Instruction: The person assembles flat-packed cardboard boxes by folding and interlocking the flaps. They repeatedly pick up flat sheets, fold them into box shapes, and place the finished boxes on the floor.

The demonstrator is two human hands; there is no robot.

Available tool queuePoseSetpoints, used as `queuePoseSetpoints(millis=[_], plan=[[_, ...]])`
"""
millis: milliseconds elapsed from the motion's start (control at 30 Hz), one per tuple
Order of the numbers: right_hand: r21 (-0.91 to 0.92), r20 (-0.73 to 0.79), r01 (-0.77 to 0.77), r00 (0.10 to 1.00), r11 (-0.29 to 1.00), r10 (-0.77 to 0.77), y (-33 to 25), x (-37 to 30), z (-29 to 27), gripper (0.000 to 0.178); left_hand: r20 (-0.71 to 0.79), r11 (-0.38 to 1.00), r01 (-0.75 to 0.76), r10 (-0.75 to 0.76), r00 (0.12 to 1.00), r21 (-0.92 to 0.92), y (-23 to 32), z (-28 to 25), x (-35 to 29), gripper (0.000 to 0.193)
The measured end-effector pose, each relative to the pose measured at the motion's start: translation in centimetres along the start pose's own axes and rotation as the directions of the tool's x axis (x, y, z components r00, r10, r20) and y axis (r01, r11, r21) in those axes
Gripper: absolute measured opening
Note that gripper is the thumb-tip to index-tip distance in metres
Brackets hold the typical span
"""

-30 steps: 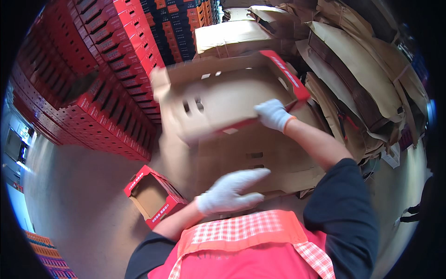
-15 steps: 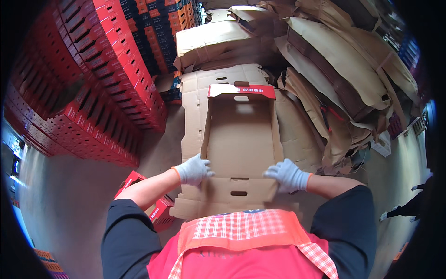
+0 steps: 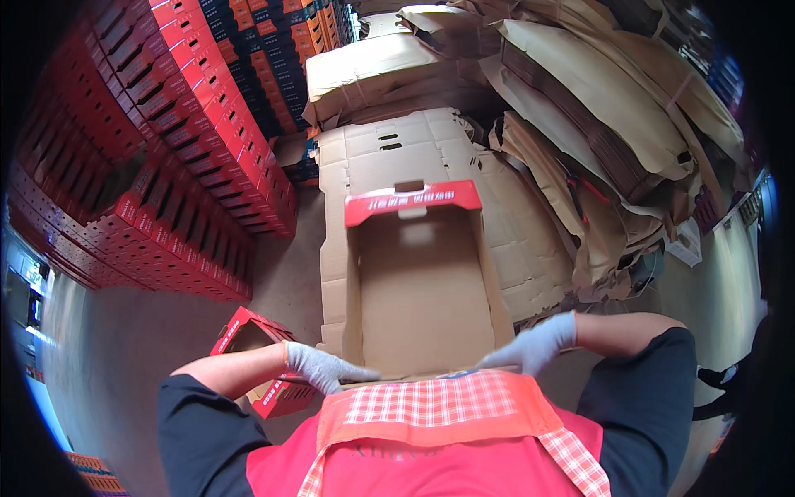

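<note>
In the head view, the open carton (image 3: 426,306) lies over the flat cardboard stack's (image 3: 356,153) near end; here's the left hand (image 3: 325,369) and right hand (image 3: 537,346) at its near corners, gloved fingers along the wall, whether clenched I can't tell! Looks light, fairly stiff, crushable; those doubled corners should grip best.

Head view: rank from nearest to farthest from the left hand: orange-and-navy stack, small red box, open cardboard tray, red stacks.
From the left hand:
1. Open cardboard tray, at its fingers.
2. Small red box, on the floor, left.
3. Red stacks, farther left.
4. Orange-and-navy stack, back left.
</note>
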State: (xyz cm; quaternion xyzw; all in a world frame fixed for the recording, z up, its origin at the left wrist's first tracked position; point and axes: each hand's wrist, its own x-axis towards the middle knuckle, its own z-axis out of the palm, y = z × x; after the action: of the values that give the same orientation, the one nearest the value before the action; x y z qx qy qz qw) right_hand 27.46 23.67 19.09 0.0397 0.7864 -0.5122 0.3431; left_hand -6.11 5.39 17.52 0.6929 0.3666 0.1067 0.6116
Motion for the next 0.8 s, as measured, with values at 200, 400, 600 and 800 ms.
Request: queuePoseSetpoints(millis=[200, 400, 600, 800], plan=[[-0.544, -0.734, -0.238, 0.599, 0.805, -0.319, 5.7, 0.6, -4.4, 0.081, -0.614, 0.571, 0.557, -0.113, 0.781, 0.603, -6.4, -4.6, -1.4, 0.049], [0.238, -0.967, 0.038, 0.103, 0.97, 0.234, 14.2, 7.5, -7.4, 0.092, -0.845, 0.64, -0.56, -0.468, 0.258, -0.526, -15.8, -2.7, 7.1, 0.069], [0.651, -0.73, 0.602, 0.33, 0.461, 0.599, 13.1, 4.6, -10.8, 0.01, -0.827, 0.359, -0.831, -0.526, 0.196, -0.425, -12.0, -1.0, 11.0, 0.059], [0.172, -0.965, 0.28, 0.241, 0.945, 0.104, -3.3, -3.5, -15.7, 0.059, -0.694, -0.181, -0.792, -0.397, 0.601, -0.583, -10.6, 1.6, 16.9, 0.032]])
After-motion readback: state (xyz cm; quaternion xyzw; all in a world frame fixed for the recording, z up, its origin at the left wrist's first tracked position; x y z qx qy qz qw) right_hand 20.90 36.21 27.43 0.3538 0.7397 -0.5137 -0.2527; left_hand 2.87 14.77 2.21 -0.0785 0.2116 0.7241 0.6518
